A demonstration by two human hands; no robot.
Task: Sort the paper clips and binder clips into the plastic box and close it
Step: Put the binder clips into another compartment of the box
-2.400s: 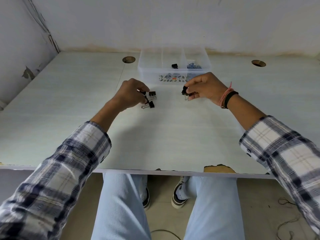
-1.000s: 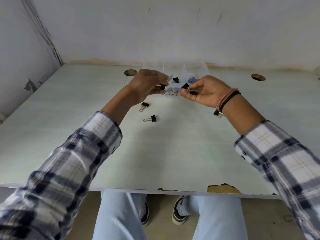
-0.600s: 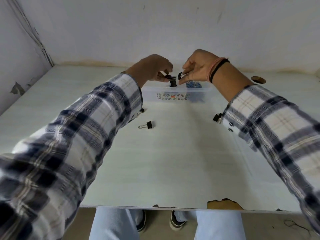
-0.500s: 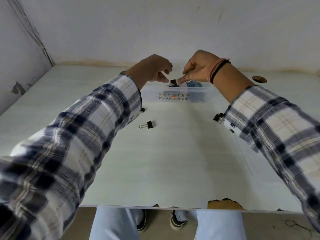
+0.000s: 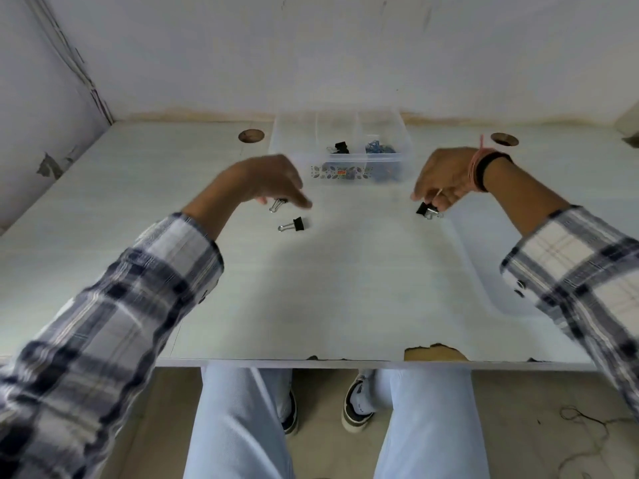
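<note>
The plastic box [image 5: 340,157] sits open at the far middle of the pale surface [image 5: 328,278], close to the back wall, and it is split into three compartments. The middle one holds black binder clips [image 5: 340,147]; the right one holds a small heap of blue paper clips [image 5: 379,149]; the left one is too faint for me to tell what it holds. A patterned label runs along its near wall.

Nearer than the box, the left hand [image 5: 268,181] hovers palm down with its fingers spread loose, holding nothing. Just under its fingertips lies a binder clip with silver handles [image 5: 277,204], partly hidden by the hand, and just beside that, a little closer to the person, lies a second black binder clip [image 5: 293,224], on its own.

Over to the right, well apart from those two, the right hand [image 5: 444,179] is lowered to the surface with thumb and fingers pinched round a third binder clip [image 5: 426,210], which shows below the fingers. A pink thread and a black band circle that wrist. Both arms are in checked sleeves and blurred.
</note>
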